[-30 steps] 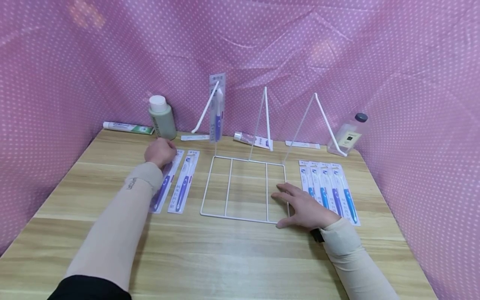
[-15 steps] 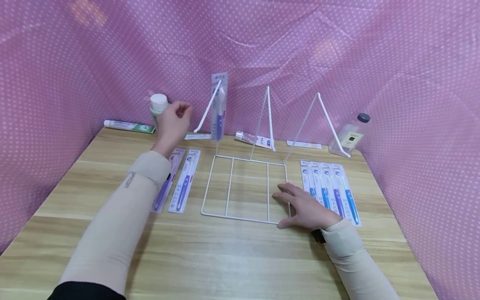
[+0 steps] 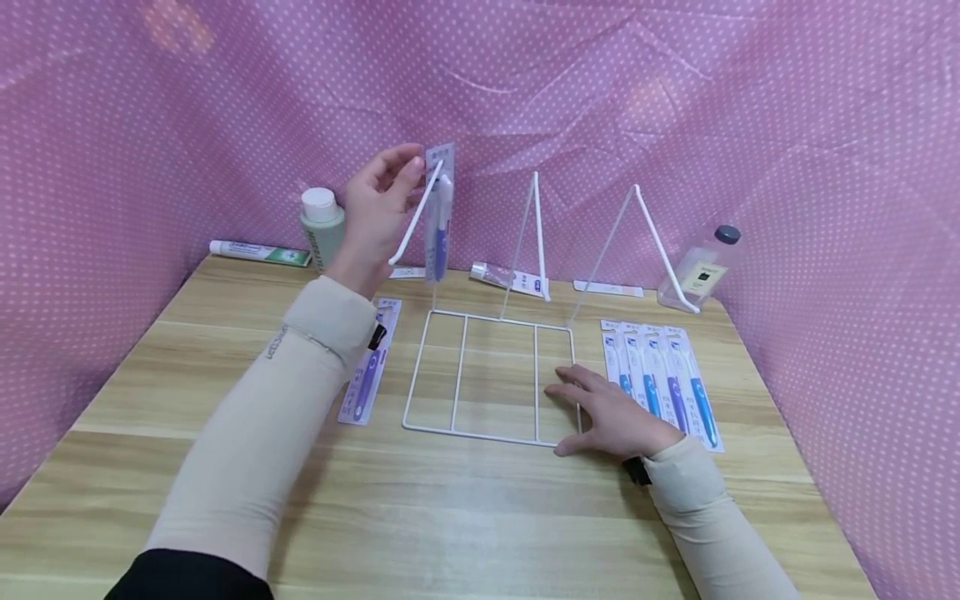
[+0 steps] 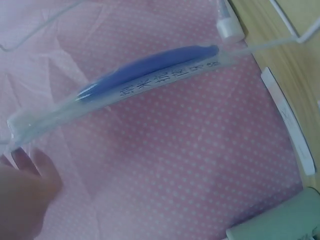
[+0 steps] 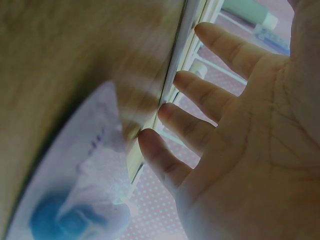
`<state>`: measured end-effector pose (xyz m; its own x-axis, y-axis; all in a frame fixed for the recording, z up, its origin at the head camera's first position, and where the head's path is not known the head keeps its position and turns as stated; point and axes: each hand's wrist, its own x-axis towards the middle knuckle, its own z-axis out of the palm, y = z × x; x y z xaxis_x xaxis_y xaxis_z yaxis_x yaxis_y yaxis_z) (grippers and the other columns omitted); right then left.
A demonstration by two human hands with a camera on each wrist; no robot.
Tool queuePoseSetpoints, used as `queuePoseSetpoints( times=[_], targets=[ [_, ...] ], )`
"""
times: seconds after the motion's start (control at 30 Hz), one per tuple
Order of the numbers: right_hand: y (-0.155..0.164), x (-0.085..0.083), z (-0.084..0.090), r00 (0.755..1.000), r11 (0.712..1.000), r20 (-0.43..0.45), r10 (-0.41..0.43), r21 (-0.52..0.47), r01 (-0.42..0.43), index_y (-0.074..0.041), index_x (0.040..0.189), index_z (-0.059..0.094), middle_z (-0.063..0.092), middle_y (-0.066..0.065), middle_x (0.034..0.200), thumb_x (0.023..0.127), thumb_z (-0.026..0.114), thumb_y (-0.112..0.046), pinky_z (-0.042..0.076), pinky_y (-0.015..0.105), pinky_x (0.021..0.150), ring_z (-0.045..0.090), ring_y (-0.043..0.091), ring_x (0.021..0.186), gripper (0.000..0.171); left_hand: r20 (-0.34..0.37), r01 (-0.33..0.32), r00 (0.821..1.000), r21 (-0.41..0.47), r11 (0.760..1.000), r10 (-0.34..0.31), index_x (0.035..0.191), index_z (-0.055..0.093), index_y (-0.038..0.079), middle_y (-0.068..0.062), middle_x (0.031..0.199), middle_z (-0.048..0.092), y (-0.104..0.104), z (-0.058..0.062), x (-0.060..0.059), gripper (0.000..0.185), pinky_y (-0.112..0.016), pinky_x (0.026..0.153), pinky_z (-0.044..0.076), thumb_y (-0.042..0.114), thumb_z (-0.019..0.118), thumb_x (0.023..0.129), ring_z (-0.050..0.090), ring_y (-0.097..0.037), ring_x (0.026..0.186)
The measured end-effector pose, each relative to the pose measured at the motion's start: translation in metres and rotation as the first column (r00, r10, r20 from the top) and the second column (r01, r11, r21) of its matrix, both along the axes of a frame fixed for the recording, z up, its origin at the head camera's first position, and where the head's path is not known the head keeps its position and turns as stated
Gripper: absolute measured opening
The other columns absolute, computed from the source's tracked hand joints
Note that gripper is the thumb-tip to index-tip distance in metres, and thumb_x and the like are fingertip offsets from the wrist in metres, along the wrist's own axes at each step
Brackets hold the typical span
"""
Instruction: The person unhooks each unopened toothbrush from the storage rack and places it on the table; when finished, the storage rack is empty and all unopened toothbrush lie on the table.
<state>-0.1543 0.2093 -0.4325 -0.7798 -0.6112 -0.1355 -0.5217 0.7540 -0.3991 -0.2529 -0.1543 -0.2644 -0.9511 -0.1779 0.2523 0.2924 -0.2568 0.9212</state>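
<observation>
A white wire rack (image 3: 480,437) lies on the wooden table with three slanted hooks rising at its back. A packaged purple toothbrush (image 3: 437,217) hangs from the left hook. My left hand (image 3: 378,204) is raised beside it, and its straight fingertips touch the top edge of the pack. In the left wrist view the pack (image 4: 140,82) runs across the frame, with a fingertip (image 4: 30,165) at its end. My right hand (image 3: 611,417) lies flat on the rack's front right corner. In the right wrist view its fingers (image 5: 200,120) are spread next to the wire (image 5: 185,55).
One packaged purple toothbrush (image 3: 367,379) lies left of the rack, beside my left sleeve. Several packs with blue and purple brushes (image 3: 667,383) lie to the right. Along the back stand a green bottle (image 3: 321,229), a toothpaste tube (image 3: 258,252), a small tube (image 3: 510,281) and a clear bottle (image 3: 697,271).
My left hand has left the packs on the table and risen to the top of the hanging pack. The right hand has stayed put.
</observation>
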Motion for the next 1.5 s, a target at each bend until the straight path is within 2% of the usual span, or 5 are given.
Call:
queuePoseSetpoints(
  times=[0.43, 0.73, 1.07, 1.23, 1.5],
  targets=[
    [-0.002, 0.002, -0.002, 1.000, 1.000, -0.010, 0.009, 0.002, -0.009, -0.019, 0.154, 0.057, 0.034, 0.018, 0.171, 0.082, 0.086, -0.057, 0.029, 0.066, 0.126, 0.028, 0.045, 0.159, 0.087, 0.067, -0.045, 0.997, -0.026, 0.999, 0.047, 0.128, 0.073, 0.014, -0.002, 0.128, 0.070, 0.009, 0.004, -0.003, 0.029, -0.031, 0.104, 0.056, 0.004, 0.068, 0.102, 0.065, -0.014, 0.114],
    [0.001, 0.001, -0.003, 1.000, 1.000, -0.012, 0.005, 0.001, -0.005, -0.020, 0.154, 0.056, 0.034, 0.017, 0.171, 0.082, 0.086, -0.059, 0.029, 0.067, 0.125, 0.028, 0.045, 0.159, 0.088, 0.070, -0.013, 0.997, 0.004, 1.000, 0.013, 0.129, 0.071, 0.013, -0.002, 0.124, 0.069, 0.009, 0.005, 0.004, 0.029, -0.031, 0.103, 0.056, 0.002, 0.065, 0.103, 0.065, -0.014, 0.112],
    [0.001, 0.000, -0.002, 1.000, 1.000, -0.014, 0.006, 0.002, -0.006, -0.020, 0.154, 0.056, 0.034, 0.017, 0.171, 0.082, 0.085, -0.061, 0.029, 0.067, 0.125, 0.028, 0.045, 0.159, 0.088, 0.045, -0.029, 0.998, -0.037, 0.999, 0.031, 0.128, 0.072, 0.013, -0.001, 0.119, 0.071, 0.002, 0.000, 0.022, 0.028, -0.030, 0.097, 0.057, 0.003, 0.068, 0.102, 0.068, -0.015, 0.107],
    [0.001, 0.000, -0.002, 1.000, 1.000, -0.014, 0.005, 0.004, -0.005, -0.020, 0.155, 0.056, 0.034, 0.017, 0.171, 0.082, 0.085, -0.060, 0.029, 0.067, 0.125, 0.028, 0.045, 0.159, 0.088, 0.005, -0.005, 1.000, -0.029, 1.000, 0.005, 0.129, 0.071, 0.011, -0.001, 0.115, 0.070, -0.004, -0.002, 0.035, 0.029, -0.024, 0.086, 0.056, 0.004, 0.069, 0.101, 0.066, -0.014, 0.103],
    [0.001, -0.001, -0.002, 1.000, 1.000, -0.019, 0.009, 0.002, -0.009, -0.020, 0.155, 0.056, 0.034, 0.017, 0.171, 0.082, 0.085, -0.061, 0.030, 0.066, 0.125, 0.029, 0.045, 0.158, 0.089, -0.019, 0.027, 0.999, -0.037, 0.999, -0.028, 0.125, 0.072, 0.012, -0.002, 0.113, 0.069, -0.013, -0.003, 0.060, 0.026, -0.023, 0.081, 0.053, 0.006, 0.071, 0.100, 0.061, -0.015, 0.101]
  ],
)
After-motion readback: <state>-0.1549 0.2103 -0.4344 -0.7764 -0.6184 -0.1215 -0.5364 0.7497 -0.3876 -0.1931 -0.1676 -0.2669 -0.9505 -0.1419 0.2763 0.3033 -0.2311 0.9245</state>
